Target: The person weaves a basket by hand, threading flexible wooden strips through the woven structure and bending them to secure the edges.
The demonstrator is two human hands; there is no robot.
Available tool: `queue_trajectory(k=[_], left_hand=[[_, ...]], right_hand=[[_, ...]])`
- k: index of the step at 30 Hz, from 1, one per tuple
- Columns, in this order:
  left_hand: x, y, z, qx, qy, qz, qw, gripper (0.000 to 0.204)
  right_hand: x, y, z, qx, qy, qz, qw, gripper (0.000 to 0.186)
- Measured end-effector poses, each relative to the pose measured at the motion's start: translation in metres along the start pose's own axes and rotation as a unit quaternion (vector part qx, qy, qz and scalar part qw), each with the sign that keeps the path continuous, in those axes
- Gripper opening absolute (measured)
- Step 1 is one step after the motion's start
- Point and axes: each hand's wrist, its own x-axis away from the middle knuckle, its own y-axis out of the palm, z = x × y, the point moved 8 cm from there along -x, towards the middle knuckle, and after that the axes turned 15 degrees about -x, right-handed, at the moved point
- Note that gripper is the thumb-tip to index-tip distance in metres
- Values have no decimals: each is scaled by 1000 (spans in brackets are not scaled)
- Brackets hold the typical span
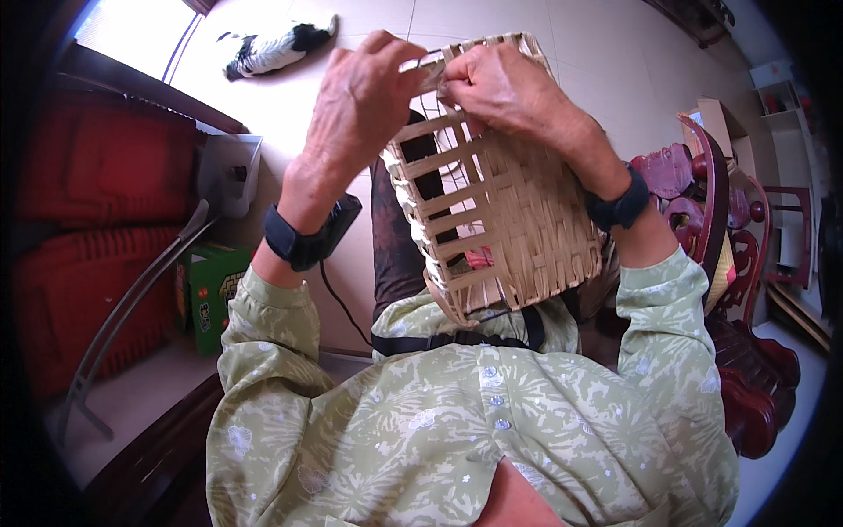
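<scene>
A woven basket (pixel 537 211) of pale flat strips rests tilted over my lap. Its right side is tightly woven, while its left side is an open lattice with wide gaps. At its far left corner my left hand (pixel 362 110) has its fingers closed in a pinch; what lies between them is mostly hidden. My right hand (pixel 514 92) is closed on the basket near its far edge, thumb and forefinger on a strip. The fingertips of both hands are close to each other. Dark bands circle both wrists, and a cable hangs from the left one.
A black and white cat (pixel 279 49) lies on the tiled floor at the far left. To my left are red cushions (pixel 105 167), a grey bin (pixel 235 176) and a green box (pixel 211 294). A carved dark wooden chair (pixel 702 202) stands at my right.
</scene>
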Motion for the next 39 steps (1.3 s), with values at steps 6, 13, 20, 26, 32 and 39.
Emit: queue_trajectory(k=[6,13,20,26,32,39], left_hand=[[15,6,10,100,-15,-4,995,29],[-9,8,22,-48,-13,-102,994,24],[-3,7,17,39,-67,-56,995,13],[1,11,22,-8,-50,12,999,11],[-5,19,29,-63,-63,-1,996,17],[1,7,35,-100,-60,58,991,16]], right_hand=[[1,3,-4,54,-45,123,990,32],[6,-1,-14,-1,-153,65,986,32],[49,-12,-7,-108,-111,135,979,29],[85,-33,5,-199,-27,115,973,33],[44,-43,-2,-178,-22,75,981,36],[11,-25,6,-60,-241,122,961,32]])
